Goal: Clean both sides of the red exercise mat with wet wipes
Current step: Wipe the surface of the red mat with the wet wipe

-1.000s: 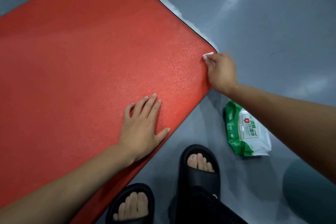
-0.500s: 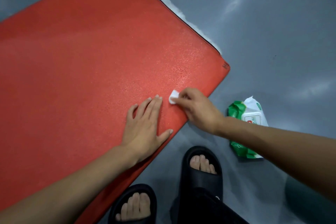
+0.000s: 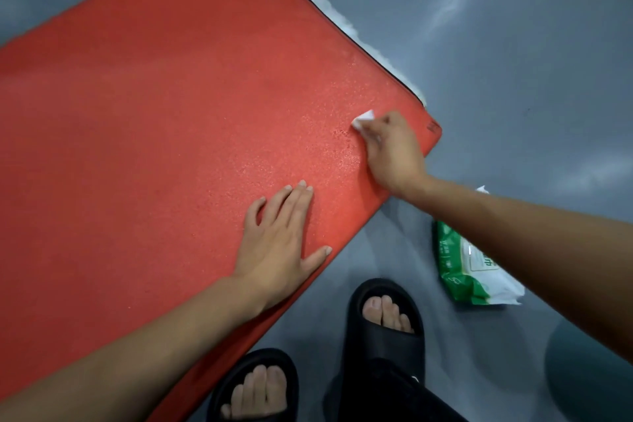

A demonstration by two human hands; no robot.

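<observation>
Since half a second ago, the wet wipe (image 3: 363,119) has been carried away from the left hand, up toward the mat's right corner. It is being pinched in the curled fingers of the right hand (image 3: 394,151) and pressed onto the red exercise mat (image 3: 154,120). The left hand (image 3: 277,243) is being held flat, fingers straight, on the mat near its front edge. The mat is lying on the grey floor (image 3: 513,62), with the green-and-white wipes pack (image 3: 462,271) just beside it, partly hidden by the right forearm, near two black slides (image 3: 387,329).

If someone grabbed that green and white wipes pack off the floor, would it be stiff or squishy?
Probably squishy: the wipes pack has a crinkled, soft-looking film wrapper with a loose crimped end. It likely feels light and sags a bit when lifted by one end. It lies flat on the grey floor, so it should slide rather than roll, and the glossy film may be slippery.
</observation>
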